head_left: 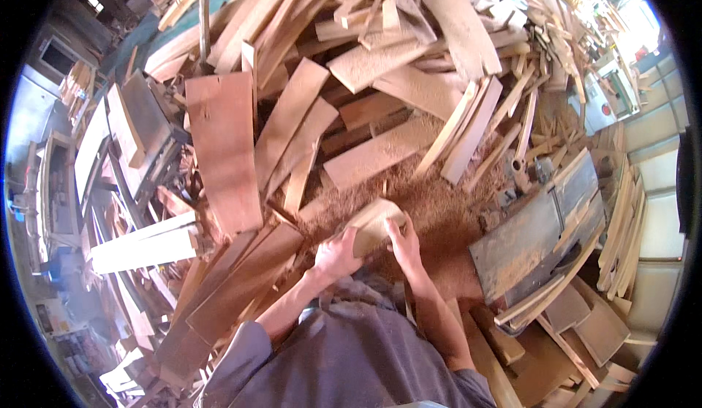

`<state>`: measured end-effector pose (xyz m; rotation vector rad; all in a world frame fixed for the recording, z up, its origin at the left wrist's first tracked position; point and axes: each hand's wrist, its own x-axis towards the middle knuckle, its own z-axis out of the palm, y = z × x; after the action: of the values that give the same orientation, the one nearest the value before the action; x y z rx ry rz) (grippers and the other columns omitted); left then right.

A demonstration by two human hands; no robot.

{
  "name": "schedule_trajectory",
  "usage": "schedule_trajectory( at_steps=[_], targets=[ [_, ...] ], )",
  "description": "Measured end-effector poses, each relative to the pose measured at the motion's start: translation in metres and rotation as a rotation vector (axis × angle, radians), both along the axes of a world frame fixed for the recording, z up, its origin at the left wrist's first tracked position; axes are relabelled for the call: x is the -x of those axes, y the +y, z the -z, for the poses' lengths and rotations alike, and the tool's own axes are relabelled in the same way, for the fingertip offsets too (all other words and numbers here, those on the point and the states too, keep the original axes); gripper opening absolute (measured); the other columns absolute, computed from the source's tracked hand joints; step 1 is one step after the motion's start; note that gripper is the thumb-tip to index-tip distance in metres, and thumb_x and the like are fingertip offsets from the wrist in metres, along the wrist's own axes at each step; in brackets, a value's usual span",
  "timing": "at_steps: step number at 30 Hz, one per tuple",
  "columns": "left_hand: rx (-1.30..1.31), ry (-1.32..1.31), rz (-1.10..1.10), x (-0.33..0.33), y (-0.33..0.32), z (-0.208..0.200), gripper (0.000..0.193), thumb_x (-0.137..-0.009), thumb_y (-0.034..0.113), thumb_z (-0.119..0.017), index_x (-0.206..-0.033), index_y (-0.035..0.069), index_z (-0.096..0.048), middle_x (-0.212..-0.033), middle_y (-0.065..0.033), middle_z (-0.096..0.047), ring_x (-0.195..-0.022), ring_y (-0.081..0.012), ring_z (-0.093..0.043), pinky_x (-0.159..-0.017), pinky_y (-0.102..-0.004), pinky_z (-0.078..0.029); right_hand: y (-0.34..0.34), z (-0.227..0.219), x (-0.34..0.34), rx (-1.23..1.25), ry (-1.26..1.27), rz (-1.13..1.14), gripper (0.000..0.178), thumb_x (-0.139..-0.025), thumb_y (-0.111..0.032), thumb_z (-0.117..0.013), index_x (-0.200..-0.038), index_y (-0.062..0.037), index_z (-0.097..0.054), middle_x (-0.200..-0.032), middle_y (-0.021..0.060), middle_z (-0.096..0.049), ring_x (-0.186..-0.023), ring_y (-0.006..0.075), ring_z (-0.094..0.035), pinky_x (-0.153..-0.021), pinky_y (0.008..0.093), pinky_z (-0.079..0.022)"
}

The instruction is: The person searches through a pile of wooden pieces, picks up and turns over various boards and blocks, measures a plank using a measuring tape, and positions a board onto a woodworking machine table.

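Observation:
Between my hands, close in front of my body, is a pale piece of wood [375, 227] with a rounded far end. My left hand [339, 253] is closed on its left side. On its right side my right hand [404, 243] grips it, thumb on the top face. The underside of the piece and several fingertips are hidden. Sawdust and shavings [431, 203] cover the ground just past my hands.
Loose boards [380, 152] are heaped ahead. A wide reddish board [221, 145] leans at the left, near a stack of pale strips [150, 243]. At the right stands a dusty metal-topped machine table [523, 240]. Brown planks [245, 284] lie beside my left forearm.

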<state>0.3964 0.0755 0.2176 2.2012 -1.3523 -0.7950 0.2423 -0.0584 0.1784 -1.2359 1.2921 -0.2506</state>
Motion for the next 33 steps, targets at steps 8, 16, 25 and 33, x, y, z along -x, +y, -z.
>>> schedule_trajectory(
  at_steps=[8,16,25,33],
  targets=[
    [-0.093,0.053,0.128,-0.002,-0.058,-0.017,0.059,-0.074,0.024,-0.067,-0.125,0.003,-0.046,-0.102,-0.0266,-0.068,-0.099,-0.0435,-0.067,-0.088,-0.0516,-0.053,-0.025,0.0,0.009,-0.039,-0.119,0.201,0.085,-0.094,-0.052,-0.064,-0.154,-0.0048,-0.027,-0.122,0.0147,-0.061,-0.09,0.023,-0.069,-0.062,0.032,-0.057],
    [-0.049,0.025,0.189,0.007,-0.102,-0.002,0.057,-0.075,0.022,-0.065,-0.124,0.002,-0.044,-0.096,-0.0282,-0.069,-0.093,-0.045,-0.068,-0.087,-0.052,-0.054,-0.06,-0.002,0.016,0.041,-0.121,0.223,0.066,-0.098,-0.051,-0.057,-0.142,-0.0055,-0.041,-0.119,0.0126,-0.06,-0.085,0.0218,-0.069,-0.06,0.0294,-0.056],
    [-0.093,0.0,0.257,-0.001,-0.133,-0.019,0.056,-0.074,0.022,-0.064,-0.121,-0.002,-0.045,-0.095,-0.0276,-0.069,-0.092,-0.0443,-0.068,-0.086,-0.0515,-0.054,-0.078,0.003,0.008,0.096,-0.169,0.275,0.066,-0.1,-0.051,-0.053,-0.145,-0.0044,-0.039,-0.121,0.0112,-0.058,-0.082,0.0197,-0.067,-0.058,0.0284,-0.054],
    [-0.019,0.027,0.25,-0.008,-0.165,-0.012,0.053,-0.071,0.023,-0.063,-0.117,0.0,-0.048,-0.091,-0.0271,-0.069,-0.092,-0.0451,-0.067,-0.083,-0.0518,-0.054,-0.11,0.006,0.003,0.083,-0.184,0.261,0.065,-0.1,-0.049,-0.052,-0.147,-0.0053,-0.04,-0.122,0.0111,-0.061,-0.081,0.0198,-0.068,-0.055,0.0276,-0.053]
  ],
)
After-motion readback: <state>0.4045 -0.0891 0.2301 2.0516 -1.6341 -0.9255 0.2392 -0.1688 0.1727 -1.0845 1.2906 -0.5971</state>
